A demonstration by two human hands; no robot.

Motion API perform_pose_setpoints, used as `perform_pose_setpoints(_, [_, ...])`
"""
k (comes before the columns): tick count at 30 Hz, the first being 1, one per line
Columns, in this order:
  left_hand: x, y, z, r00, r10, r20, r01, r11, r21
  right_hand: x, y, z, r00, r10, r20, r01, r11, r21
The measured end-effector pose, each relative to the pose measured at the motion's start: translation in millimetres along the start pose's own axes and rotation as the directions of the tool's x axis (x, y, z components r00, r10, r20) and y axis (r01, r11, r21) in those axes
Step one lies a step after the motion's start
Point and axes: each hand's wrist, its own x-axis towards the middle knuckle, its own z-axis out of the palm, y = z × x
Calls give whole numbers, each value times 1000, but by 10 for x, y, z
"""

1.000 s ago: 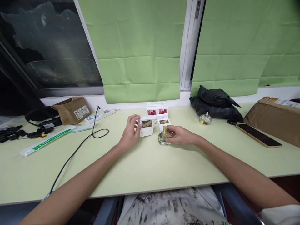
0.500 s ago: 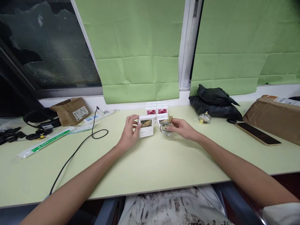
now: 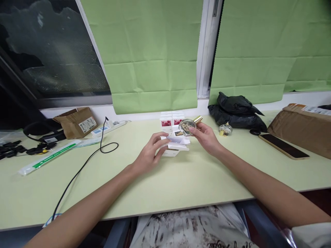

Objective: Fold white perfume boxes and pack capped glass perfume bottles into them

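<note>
Glass bottle: round clear-glass bottle with a gold cap [image 3: 187, 126], lifted off the tabletop and tilted, cap pointing up and away to the right; dark-gold flecks show inside.
Right hand: right hand [image 3: 207, 138] clamped on the bottle, fingertips round its near edge, palm turned left.
Left hand: left hand [image 3: 150, 156] closed on the left end of a small white cardboard carton [image 3: 177, 147], thumb on top, fingers along the near side.
Carton: lies on its side on the pale green tabletop [image 3: 165, 186], top flap open; just below and left of the right hand, and the bottle hangs above its far end.
Behind both hands: cluster of small white boxes with pink picture labels [image 3: 167, 122], against the wall.
Right of right hand: second small glass bottle [image 3: 224, 129] standing on the tabletop, near a crumpled black plastic bag [image 3: 238, 109]; further right a dark phone [image 3: 283, 146], then a brown paper parcel [image 3: 302, 129].
Left of left hand: black cable [image 3: 85, 164] looping back to a white power strip [image 3: 108, 128]; well beyond it a torn brown cardboard box [image 3: 76, 120].
</note>
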Motion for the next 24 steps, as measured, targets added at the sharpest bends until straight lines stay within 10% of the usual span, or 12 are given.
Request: perform_pose_setpoints(24, [-21, 7, 37, 999, 28, -35, -25, 996, 87, -106, -96, 58, 947, -106, 303, 210, 919, -333])
